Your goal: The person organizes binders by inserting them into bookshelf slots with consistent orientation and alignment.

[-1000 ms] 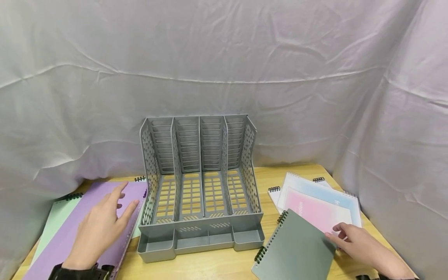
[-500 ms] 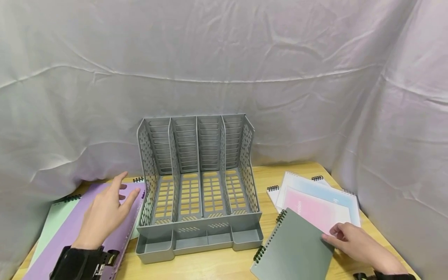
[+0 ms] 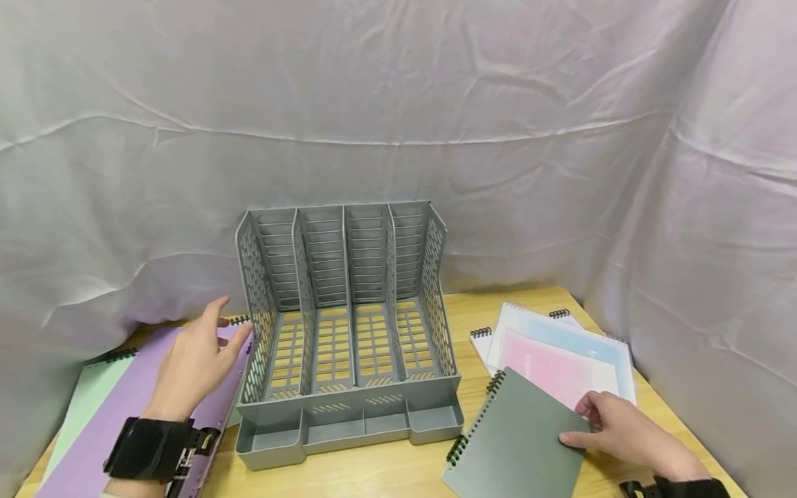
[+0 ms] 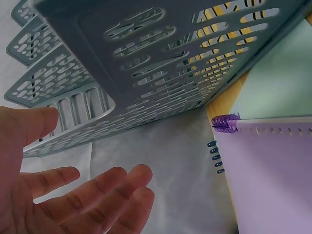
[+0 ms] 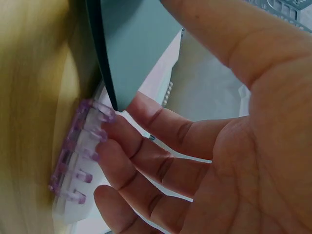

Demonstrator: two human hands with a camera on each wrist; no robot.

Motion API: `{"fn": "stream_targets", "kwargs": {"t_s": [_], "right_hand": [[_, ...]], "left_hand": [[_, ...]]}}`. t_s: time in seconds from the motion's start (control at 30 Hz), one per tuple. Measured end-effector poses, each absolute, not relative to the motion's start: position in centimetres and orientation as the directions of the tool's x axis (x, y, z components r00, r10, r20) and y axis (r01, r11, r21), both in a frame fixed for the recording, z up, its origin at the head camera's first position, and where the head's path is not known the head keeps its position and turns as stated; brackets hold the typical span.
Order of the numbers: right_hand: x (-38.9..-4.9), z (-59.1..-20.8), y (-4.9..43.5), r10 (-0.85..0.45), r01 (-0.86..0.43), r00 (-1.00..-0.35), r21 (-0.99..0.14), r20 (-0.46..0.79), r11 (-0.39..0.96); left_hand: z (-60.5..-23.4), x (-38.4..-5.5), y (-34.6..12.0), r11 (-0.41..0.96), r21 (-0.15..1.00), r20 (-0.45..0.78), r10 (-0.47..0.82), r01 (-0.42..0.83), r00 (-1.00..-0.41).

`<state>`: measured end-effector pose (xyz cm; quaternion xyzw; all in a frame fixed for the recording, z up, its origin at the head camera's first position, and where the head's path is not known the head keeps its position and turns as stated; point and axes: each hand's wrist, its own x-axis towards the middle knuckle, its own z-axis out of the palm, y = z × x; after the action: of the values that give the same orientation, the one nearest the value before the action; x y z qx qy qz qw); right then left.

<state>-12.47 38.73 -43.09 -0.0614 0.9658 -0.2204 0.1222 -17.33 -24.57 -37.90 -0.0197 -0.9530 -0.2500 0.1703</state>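
A grey slotted plastic file rack (image 3: pixel 345 332) with four upright compartments and a low front tray is seen standing at the middle of the pale wooden surface (image 3: pixel 386 477). At nine o'clock from the rack, a lilac spiral-bound notebook (image 3: pixel 118 415) is laid over a pale green one (image 3: pixel 81 401). The left hand (image 3: pixel 196 363) is held above the lilac cover just beside the rack's left wall, its grip wide, with the fingers (image 4: pixel 102 190) spread and nothing held. At four o'clock from the rack, a dark grey-green spiral-bound notebook (image 3: pixel 517 443) is lifted at its right edge; it is pinched by the right hand (image 3: pixel 613 429), thumb on the cover and fingers (image 5: pixel 146 141) beneath. Under it, at three o'clock from the rack, a pink and blue spiral notebook (image 3: pixel 560 353) is stacked on others.
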Motion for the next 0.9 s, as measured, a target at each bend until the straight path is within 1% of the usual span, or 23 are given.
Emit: {"fn": "stream_targets", "kwargs": {"t_s": [0.1,0.2,0.3,0.47,0.67,0.9], "right_hand": [[-12.5,-43.4,38.5,-0.174,-0.072,-0.965,-0.441,-0.196,0.895],[-12.6,-43.5,38.2,-0.156,-0.052,-0.965,-0.432,-0.209,0.900],[-12.8,-43.6,38.0,-0.149,-0.042,-0.965,-0.431,-0.216,0.901],[-12.9,-43.7,38.1,-0.162,-0.060,-0.966,-0.440,-0.199,0.896],[-13.2,-43.9,38.3,-0.193,-0.088,-0.964,-0.465,-0.183,0.881],[-13.9,-44.0,38.1,-0.195,-0.074,-0.957,-0.466,-0.216,0.882]], "left_hand": [[-38.0,-17.8,-24.5,0.871,0.474,0.333,-0.046,0.125,-0.942],[-38.1,-18.1,-24.3,0.869,0.478,0.327,-0.044,0.125,-0.944],[-38.1,-18.4,-24.1,0.869,0.482,0.298,-0.045,0.110,-0.953],[-38.1,-18.9,-24.0,0.870,0.483,0.270,-0.041,0.099,-0.962],[-38.2,-19.2,-23.9,0.869,0.485,0.265,-0.036,0.101,-0.963],[-38.4,-19.7,-23.9,0.868,0.488,0.240,-0.031,0.093,-0.970]]}}
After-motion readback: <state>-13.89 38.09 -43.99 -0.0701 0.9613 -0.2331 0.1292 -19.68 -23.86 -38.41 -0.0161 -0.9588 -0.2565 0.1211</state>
